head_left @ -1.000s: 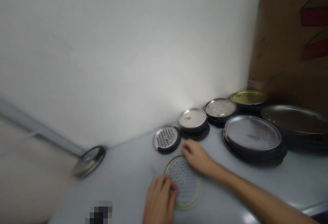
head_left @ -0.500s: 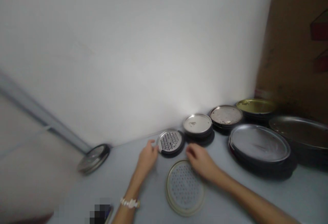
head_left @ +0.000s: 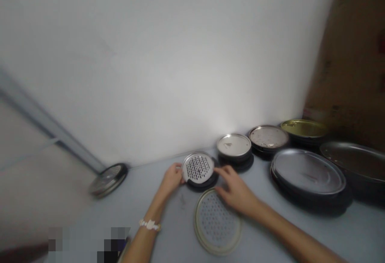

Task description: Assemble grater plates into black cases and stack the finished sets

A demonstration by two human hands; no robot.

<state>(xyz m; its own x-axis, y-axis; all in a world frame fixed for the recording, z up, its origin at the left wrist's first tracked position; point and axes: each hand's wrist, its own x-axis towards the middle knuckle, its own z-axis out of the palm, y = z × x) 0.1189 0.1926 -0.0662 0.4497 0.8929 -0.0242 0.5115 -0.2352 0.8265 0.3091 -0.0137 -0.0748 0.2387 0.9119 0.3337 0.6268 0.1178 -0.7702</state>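
My left hand (head_left: 172, 180) is closed on the left edge of a round perforated metal disc (head_left: 197, 168). The disc sits slightly askew over a black round base (head_left: 207, 183), which shows beneath and to its right. My right hand (head_left: 236, 188) has its fingers apart, the index fingertip at the disc's right edge and the thumb lower, close to the black base. Just in front lies a larger pale yellowish round piece (head_left: 218, 223) with small dots or holes and a raised rim, partly behind the right hand.
Along the wall to the right stand stacks topped by a small silver disc (head_left: 234, 145), a worn disc (head_left: 268, 136) and a yellow one (head_left: 303, 128). Nearer are a large silver disc (head_left: 309, 171) and a dark one (head_left: 355, 160). Another round piece (head_left: 108, 180) is at the left edge.
My left hand has closed on the perforated disc's edge. My right hand has spread its fingers and reached the disc's right edge. The disc has shifted slightly left on its black base.
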